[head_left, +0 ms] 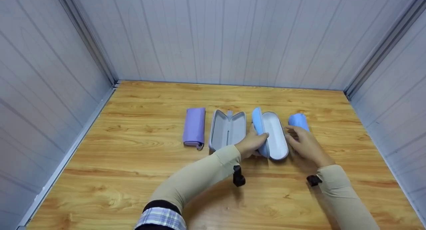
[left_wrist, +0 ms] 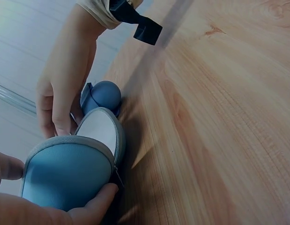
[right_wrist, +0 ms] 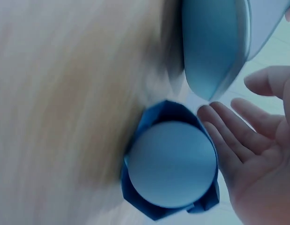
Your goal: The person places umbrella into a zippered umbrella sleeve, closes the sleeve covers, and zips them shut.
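My left hand [head_left: 250,142] grips the raised lid of a blue zip-up hard case [head_left: 275,136], thumb on the lid's inner side. The case stands open and its white inside shows. To its right lies a blue folded umbrella [head_left: 299,120], whose round end [right_wrist: 173,164] faces me in the right wrist view, with loose fabric around it. My right hand [head_left: 304,145] is between case and umbrella with fingers extended and nothing in its grasp. Whether its fingertips touch the case or the umbrella I cannot tell.
Left of the blue case a grey hard case [head_left: 238,130] lies open on the wooden table [head_left: 139,163]. Farther left lies a purple folded umbrella [head_left: 194,125] with a small loop at its near end. Pale panels [head_left: 213,40] wall the table at the back and both sides.
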Demonstrator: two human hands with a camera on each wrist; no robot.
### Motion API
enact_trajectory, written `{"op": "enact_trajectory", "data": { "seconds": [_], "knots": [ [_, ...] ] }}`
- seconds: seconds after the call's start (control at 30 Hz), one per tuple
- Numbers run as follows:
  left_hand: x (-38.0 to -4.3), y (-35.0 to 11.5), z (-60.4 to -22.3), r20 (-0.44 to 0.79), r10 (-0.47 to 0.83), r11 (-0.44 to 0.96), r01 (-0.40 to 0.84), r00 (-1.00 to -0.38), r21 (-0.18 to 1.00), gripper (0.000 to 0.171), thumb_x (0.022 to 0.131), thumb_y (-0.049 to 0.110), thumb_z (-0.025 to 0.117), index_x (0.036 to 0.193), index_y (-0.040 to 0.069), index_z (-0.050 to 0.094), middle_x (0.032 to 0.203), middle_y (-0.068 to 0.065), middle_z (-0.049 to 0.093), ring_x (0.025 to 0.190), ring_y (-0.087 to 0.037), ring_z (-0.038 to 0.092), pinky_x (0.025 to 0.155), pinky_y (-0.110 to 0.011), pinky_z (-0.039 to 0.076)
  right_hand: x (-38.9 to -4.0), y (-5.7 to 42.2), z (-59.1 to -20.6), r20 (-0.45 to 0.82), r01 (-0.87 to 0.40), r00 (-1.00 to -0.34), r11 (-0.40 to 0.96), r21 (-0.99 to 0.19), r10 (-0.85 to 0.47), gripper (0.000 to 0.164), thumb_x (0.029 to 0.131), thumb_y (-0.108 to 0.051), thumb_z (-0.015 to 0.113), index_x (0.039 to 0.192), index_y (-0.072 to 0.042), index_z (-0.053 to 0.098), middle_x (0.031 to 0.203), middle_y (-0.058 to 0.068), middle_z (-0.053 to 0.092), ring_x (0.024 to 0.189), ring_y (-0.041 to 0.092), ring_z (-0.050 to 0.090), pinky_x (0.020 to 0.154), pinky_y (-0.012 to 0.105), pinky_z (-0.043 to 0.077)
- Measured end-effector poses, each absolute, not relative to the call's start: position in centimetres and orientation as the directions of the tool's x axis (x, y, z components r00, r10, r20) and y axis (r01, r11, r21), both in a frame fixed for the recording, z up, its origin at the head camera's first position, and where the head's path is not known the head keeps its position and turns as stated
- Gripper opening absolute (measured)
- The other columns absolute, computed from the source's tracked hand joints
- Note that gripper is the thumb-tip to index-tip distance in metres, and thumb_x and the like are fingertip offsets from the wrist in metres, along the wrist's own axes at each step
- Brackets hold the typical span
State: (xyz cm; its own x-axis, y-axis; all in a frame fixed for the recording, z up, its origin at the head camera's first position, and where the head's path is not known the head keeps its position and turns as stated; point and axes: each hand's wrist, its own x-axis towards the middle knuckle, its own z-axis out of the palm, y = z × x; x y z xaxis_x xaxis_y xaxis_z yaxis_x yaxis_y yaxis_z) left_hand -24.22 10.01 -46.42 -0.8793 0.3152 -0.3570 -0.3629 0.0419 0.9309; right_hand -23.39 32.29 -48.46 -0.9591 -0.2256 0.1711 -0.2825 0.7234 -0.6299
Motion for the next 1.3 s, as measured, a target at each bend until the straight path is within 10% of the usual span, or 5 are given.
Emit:
{"op": "enact_trajectory", "data": {
  "seconds": [0.3, 0.63, 1.3],
  "knots": [
    [-24.2, 10.0, -46.5, -0.336, 0.345, 0.018, -0.352, -0.876, 0.936, 0.070, 0.100, 0.016, 0.054, 0.158, 0.015, 0.013, 0.147, -0.022, 0.035, 0.125, -0.048, 0.047, 0.086, -0.070, 0.047, -24.3, 34.4, -47.4, 0.263, -0.221, -0.961, 0.802, -0.554, -0.083, 0.041, 0.097, -0.009, 0.061, 0.130, 0.014, 0.056, 0.124, 0.035, 0.057, 0.117, 0.048, 0.054, 0.099, 0.061, 0.043],
    [-24.1, 10.1, -46.6, -0.336, 0.319, 0.028, -0.346, -0.886, 0.938, 0.073, 0.095, 0.011, 0.053, 0.157, 0.013, 0.014, 0.148, -0.021, 0.035, 0.127, -0.046, 0.045, 0.089, -0.071, 0.045, -25.4, 36.6, -47.6, -0.055, 0.031, -0.998, 0.767, -0.641, -0.006, 0.084, 0.102, -0.047, 0.052, 0.150, 0.015, 0.024, 0.138, 0.043, 0.040, 0.124, 0.055, 0.046, 0.101, 0.065, 0.040],
    [-24.2, 9.9, -46.5, -0.315, 0.334, 0.010, -0.331, -0.889, 0.944, 0.073, 0.093, 0.008, 0.052, 0.157, 0.011, 0.017, 0.146, -0.021, 0.037, 0.127, -0.044, 0.044, 0.090, -0.074, 0.041, -25.8, 36.9, -48.1, -0.241, 0.145, -0.970, 0.709, -0.690, -0.036, 0.096, 0.100, -0.048, 0.056, 0.155, 0.010, 0.003, 0.146, 0.044, 0.029, 0.125, 0.054, 0.045, 0.106, 0.061, 0.037]
  ]
}}
